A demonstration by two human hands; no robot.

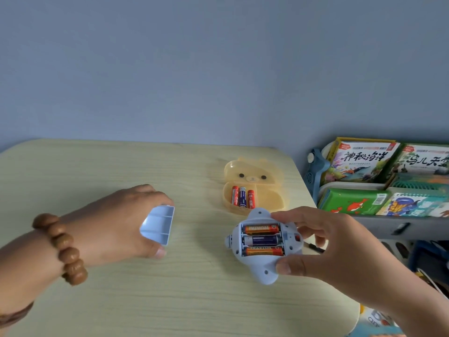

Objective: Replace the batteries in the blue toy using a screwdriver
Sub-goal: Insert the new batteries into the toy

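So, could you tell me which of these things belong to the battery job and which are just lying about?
Part of the job: blue toy, held by the right hand; three batteries in it; battery cover, held by the left hand; spare batteries in the bear box.
Just lying about: picture books.
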